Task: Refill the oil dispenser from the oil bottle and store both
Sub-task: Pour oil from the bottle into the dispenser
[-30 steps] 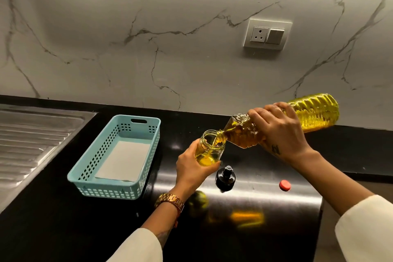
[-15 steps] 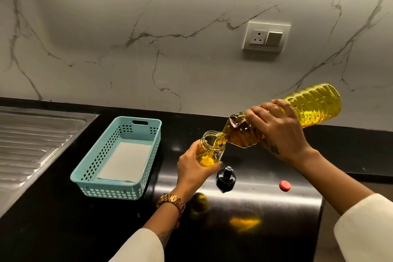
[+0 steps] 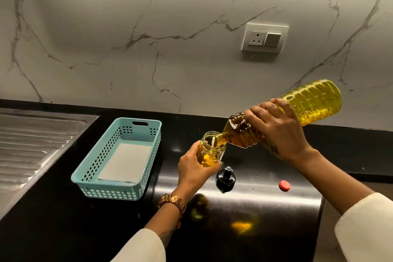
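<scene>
My right hand [image 3: 278, 132] grips a large clear oil bottle [image 3: 312, 102] of yellow oil, tipped with its neck down to the left. The bottle's mouth sits at the rim of a small glass oil dispenser [image 3: 210, 148], open at the top and partly filled with oil. My left hand [image 3: 193, 168] holds the dispenser from below, lifted above the black counter [image 3: 344, 149]. The dispenser's black pump lid [image 3: 225, 178] stands on the counter just right of my left hand. A small red bottle cap [image 3: 284, 185] lies further right.
A light blue perforated basket [image 3: 148, 155] with a white liner stands left of my hands. A steel sink drainboard [image 3: 36, 144] lies at the far left. A marble wall with a socket and switch plate [image 3: 264, 38] rises behind. The counter's edge drops away at the right.
The bottle's base has risen, so it tilts more steeply into the dispenser. The oil level in the dispenser has gone up. Both hands keep their hold.
</scene>
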`<act>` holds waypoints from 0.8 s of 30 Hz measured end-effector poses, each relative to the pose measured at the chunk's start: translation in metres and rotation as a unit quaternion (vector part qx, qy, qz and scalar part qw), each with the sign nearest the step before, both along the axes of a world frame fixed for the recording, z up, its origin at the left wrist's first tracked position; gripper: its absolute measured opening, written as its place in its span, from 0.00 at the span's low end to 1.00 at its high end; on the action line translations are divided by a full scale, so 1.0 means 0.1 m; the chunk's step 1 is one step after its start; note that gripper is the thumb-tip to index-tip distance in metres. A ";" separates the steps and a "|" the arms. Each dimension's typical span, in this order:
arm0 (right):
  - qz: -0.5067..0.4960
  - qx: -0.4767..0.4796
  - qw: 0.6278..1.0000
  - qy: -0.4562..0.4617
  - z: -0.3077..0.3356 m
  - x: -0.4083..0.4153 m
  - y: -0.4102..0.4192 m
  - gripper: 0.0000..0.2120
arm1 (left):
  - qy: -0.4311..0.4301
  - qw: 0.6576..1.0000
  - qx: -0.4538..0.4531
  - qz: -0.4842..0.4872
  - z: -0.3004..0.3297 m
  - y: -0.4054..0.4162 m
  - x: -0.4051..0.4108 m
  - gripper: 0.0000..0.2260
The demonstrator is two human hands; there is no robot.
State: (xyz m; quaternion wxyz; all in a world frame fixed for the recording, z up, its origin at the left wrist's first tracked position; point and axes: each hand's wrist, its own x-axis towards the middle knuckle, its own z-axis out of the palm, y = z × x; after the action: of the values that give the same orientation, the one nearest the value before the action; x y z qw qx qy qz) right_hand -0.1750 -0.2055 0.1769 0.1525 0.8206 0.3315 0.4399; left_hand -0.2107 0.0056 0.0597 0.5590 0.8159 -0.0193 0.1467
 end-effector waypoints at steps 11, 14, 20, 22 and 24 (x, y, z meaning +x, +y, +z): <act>-0.003 0.000 1.000 0.004 0.02 -0.01 0.00 0.32 | -0.002 1.000 -0.005 -0.007 0.03 -0.01 0.02 0.28; 0.001 -0.002 1.000 -0.005 0.03 -0.01 0.00 0.31 | -0.003 1.000 -0.010 -0.008 0.03 -0.01 0.01 0.27; 0.006 -0.003 1.000 -0.009 0.03 0.01 0.01 0.30 | 0.000 1.000 -0.012 -0.010 0.04 0.00 0.01 0.27; 0.007 -0.001 1.000 -0.007 0.03 0.01 0.02 0.32 | -0.002 1.000 -0.016 -0.011 0.04 0.00 0.02 0.27; 0.010 0.003 1.000 -0.004 0.03 0.02 0.02 0.31 | -0.002 1.000 -0.014 -0.010 0.04 0.00 0.01 0.26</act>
State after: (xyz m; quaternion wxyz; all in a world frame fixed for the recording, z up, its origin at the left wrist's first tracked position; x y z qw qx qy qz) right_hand -0.1732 -0.2032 0.1796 0.1472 0.8156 0.3380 0.4460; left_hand -0.2093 0.0055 0.0641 0.5721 0.8072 -0.0263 0.1429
